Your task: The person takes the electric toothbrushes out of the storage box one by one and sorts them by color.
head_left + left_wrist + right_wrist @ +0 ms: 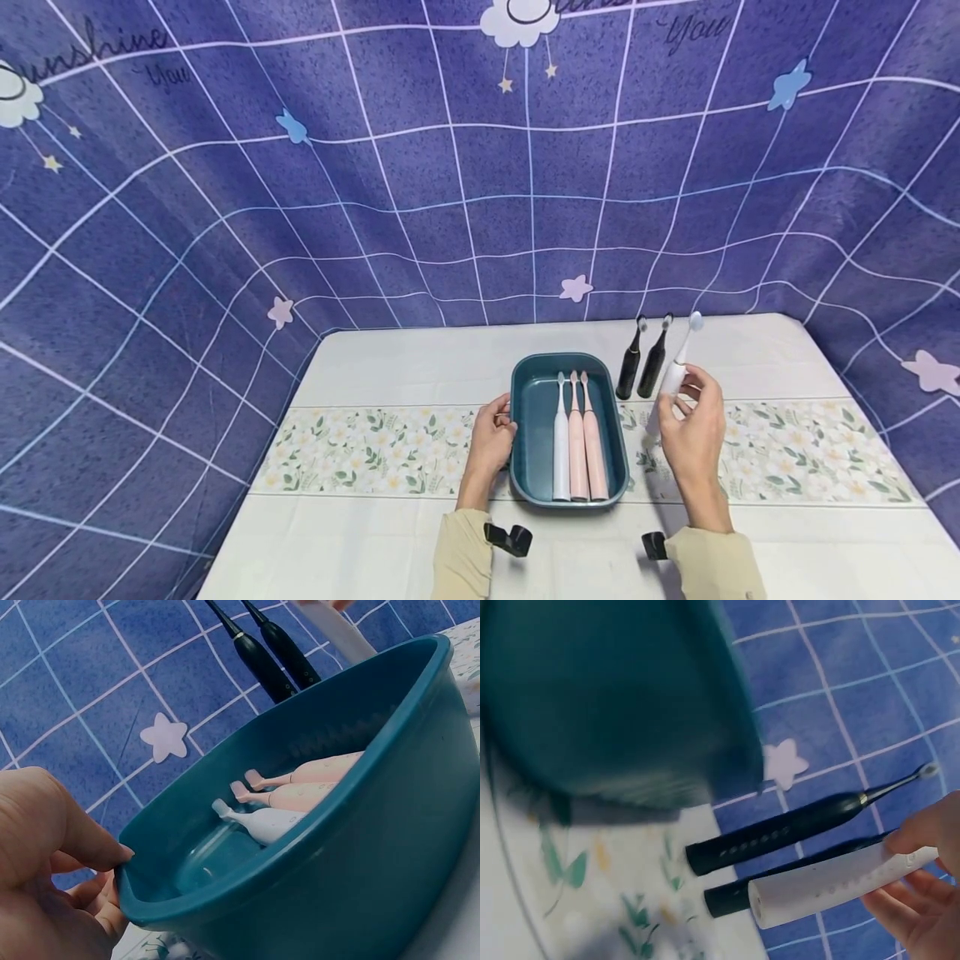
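holding: right hand [693, 429] grasps a white toothbrush [672, 377] by its handle, fingers curled round it, brush head tilted toward 1 o'clock, lifted off the table [420, 367]
steadying: left hand [491, 433] grips the teal tray [528, 392] at its 9 o'clock rim, thumb hooked over the edge (plain in the left wrist view)
inside the tray: one white brush [561, 446] and two pink brushes [585, 446] lie side by side, heads toward 12 o'clock
black brushes [641, 362]: two lie on the table at the tray's 2 o'clock, just beside the held toothbrush, between it and the tray
cloth: floral band runs across the table under the tray
backdrop: blue grid fabric [450, 167] with stars
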Demonstrator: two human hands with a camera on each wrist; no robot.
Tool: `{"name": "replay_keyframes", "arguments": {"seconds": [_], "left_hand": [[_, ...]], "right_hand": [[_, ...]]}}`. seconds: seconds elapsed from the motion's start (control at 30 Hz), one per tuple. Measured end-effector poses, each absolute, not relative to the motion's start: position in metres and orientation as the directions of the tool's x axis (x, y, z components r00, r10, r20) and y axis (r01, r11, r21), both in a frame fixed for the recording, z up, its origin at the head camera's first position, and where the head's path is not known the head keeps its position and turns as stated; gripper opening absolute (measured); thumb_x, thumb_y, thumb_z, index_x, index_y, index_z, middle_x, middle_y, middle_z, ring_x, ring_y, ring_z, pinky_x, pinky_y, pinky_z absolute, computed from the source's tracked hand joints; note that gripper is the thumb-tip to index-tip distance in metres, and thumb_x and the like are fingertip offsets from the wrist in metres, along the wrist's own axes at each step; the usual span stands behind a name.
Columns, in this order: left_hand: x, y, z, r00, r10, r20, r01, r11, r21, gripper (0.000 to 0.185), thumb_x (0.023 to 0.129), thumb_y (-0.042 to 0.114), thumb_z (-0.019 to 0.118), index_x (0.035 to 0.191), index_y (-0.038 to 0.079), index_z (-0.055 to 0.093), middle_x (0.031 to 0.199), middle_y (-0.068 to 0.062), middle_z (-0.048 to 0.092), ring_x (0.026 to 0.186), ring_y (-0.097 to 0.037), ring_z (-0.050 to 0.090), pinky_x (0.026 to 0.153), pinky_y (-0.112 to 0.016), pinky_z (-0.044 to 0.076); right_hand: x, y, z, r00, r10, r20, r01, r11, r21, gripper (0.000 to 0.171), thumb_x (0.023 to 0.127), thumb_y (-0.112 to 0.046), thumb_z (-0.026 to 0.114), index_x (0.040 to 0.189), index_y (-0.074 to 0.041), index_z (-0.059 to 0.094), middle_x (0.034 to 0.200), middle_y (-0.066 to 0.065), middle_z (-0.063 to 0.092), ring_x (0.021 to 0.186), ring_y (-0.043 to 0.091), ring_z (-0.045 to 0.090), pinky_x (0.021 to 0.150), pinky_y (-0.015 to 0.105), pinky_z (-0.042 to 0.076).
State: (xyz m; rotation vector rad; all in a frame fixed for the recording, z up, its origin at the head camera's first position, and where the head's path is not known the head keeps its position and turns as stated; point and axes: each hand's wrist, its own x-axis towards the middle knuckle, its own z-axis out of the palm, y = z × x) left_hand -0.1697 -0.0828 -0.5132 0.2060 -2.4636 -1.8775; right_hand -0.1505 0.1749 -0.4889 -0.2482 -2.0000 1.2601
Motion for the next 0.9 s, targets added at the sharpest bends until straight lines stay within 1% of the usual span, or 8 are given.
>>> {"name": "replay_keyframes", "arguments": {"seconds": [0.2, 0.3, 0.47, 0.7, 0.77, 0.9], "left_hand": [[-0.169, -0.083, -0.512, -0.991, -0.125, -0.053, -0.084, 0.255, 0.963, 0.049, 0.083, -0.010, 0.051, 0.131, -0.002, 0.054, 0.114, -0.018, 0.052, 0.089, -0.018, 0.049, 0.073, -0.020, 0.040], [-0.169, -0.083, -0.511, -0.991, -0.121, -0.053, -0.082, 0.254, 0.964, 0.049, 0.082, -0.010, 0.051, 0.131, -0.002, 0.054, 0.115, -0.019, 0.053, 0.088, -0.018, 0.049, 0.073, -0.020, 0.040], [-0.169, -0.083, -0.512, -0.991, -0.122, -0.058, -0.087, 0.249, 0.965, 0.049, 0.082, -0.010, 0.051, 0.131, -0.003, 0.054, 0.114, -0.018, 0.052, 0.089, -0.017, 0.048, 0.073, -0.019, 0.040], [-0.169, -0.082, -0.512, -0.990, -0.126, -0.058, -0.087, 0.244, 0.966, 0.048, 0.084, -0.009, 0.052, 0.132, -0.003, 0.053, 0.115, -0.019, 0.052, 0.090, -0.018, 0.049, 0.074, -0.020, 0.040], [-0.169, -0.083, -0.512, -0.991, -0.126, -0.054, -0.084, 0.245, 0.966, 0.048, 0.084, -0.010, 0.052, 0.131, -0.003, 0.053, 0.116, -0.020, 0.052, 0.090, -0.018, 0.049, 0.074, -0.020, 0.040], [-0.169, -0.083, -0.512, -0.991, -0.126, -0.053, -0.082, 0.241, 0.967, 0.048, 0.084, -0.010, 0.052, 0.131, -0.003, 0.053, 0.116, -0.021, 0.052, 0.089, -0.018, 0.049, 0.074, -0.020, 0.040]], "right_hand": [[-0.157, 0.181, -0.501, -0.697, 0.530, 0.483, -0.217, 0.486, -0.847, 0.049, 0.079, 0.008, 0.062, 0.126, 0.005, 0.049, 0.115, 0.023, 0.053, 0.100, 0.021, 0.056, 0.078, 0.001, 0.043], [-0.161, 0.183, -0.505, -0.691, 0.532, 0.489, -0.233, 0.476, -0.848, 0.048, 0.079, 0.009, 0.062, 0.125, 0.007, 0.049, 0.116, 0.024, 0.052, 0.102, 0.024, 0.056, 0.080, 0.003, 0.044], [-0.168, 0.187, -0.510, -0.678, 0.534, 0.505, -0.244, 0.485, -0.840, 0.048, 0.079, 0.010, 0.062, 0.125, 0.007, 0.048, 0.116, 0.024, 0.052, 0.102, 0.021, 0.054, 0.082, 0.004, 0.044], [-0.173, 0.190, -0.516, -0.667, 0.539, 0.514, -0.246, 0.491, -0.835, 0.047, 0.079, 0.009, 0.063, 0.123, 0.008, 0.049, 0.114, 0.024, 0.052, 0.102, 0.022, 0.055, 0.082, 0.004, 0.043], [-0.174, 0.190, -0.517, -0.668, 0.541, 0.511, -0.245, 0.488, -0.838, 0.047, 0.079, 0.009, 0.063, 0.123, 0.008, 0.049, 0.115, 0.024, 0.052, 0.102, 0.018, 0.054, 0.083, 0.005, 0.044], [-0.176, 0.189, -0.521, -0.670, 0.549, 0.499, -0.239, 0.477, -0.846, 0.046, 0.079, 0.009, 0.063, 0.123, 0.007, 0.049, 0.114, 0.022, 0.052, 0.102, 0.007, 0.050, 0.084, 0.007, 0.045]]}}
